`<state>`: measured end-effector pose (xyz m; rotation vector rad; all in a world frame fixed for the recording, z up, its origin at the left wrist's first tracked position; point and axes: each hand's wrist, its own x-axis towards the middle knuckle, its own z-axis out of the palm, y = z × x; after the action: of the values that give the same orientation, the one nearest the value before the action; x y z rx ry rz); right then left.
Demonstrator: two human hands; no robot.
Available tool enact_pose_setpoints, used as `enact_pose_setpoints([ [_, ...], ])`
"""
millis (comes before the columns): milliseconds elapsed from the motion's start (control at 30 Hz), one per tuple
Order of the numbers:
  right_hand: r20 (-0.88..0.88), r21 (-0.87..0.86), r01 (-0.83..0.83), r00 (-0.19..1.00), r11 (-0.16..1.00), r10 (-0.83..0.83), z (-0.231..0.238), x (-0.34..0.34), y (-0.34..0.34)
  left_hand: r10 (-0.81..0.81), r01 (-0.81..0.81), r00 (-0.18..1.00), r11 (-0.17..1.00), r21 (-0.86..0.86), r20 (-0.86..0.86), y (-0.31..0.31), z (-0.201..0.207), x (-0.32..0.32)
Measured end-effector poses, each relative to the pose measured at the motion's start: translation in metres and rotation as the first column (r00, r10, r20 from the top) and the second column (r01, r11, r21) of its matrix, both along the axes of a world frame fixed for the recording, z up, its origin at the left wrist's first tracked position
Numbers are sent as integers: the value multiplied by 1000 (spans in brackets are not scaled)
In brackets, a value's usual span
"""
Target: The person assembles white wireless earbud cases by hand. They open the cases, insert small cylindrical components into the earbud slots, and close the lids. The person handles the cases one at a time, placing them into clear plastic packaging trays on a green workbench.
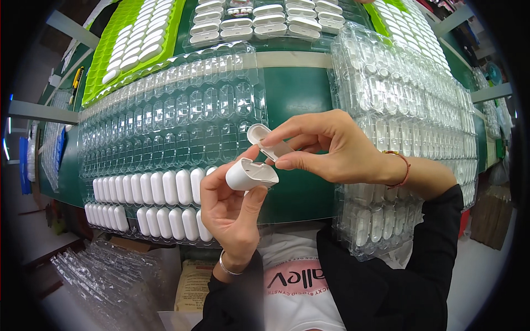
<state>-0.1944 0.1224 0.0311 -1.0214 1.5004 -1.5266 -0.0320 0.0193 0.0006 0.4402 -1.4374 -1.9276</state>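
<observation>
My left hand (234,218) grips a white hollow plastic case shell (239,176), its opening tilted up and to the right. Between the thumb and fingers of my right hand (337,148) is a shallow white oval lid (258,133), hollow side showing. The lid sits just above the shell's opening; whether the two touch, I cannot tell. Below and left of my hands, a clear tray (132,234) carries rows of white rounded case pieces (169,187). Part of that row is hidden behind my left hand.
A clear moulded tray (165,110) with oval pockets lies on the green table (298,83). Stacked clear trays (408,105) with white parts stand at the right. Green trays (99,66) of white pieces flank opened white cases (237,27) at the far side.
</observation>
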Motion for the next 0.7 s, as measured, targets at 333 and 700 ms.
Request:
enact_pose_setpoints([
  [333, -25, 59, -7, 1000, 998, 9, 3, -2, 3, -25, 25, 999, 1000, -14, 20, 3, -2, -1],
  [700, -114, -1, -9, 993, 1000, 9, -3, -3, 0, -17, 17, 1000, 998, 62, -3, 2, -2, -1],
])
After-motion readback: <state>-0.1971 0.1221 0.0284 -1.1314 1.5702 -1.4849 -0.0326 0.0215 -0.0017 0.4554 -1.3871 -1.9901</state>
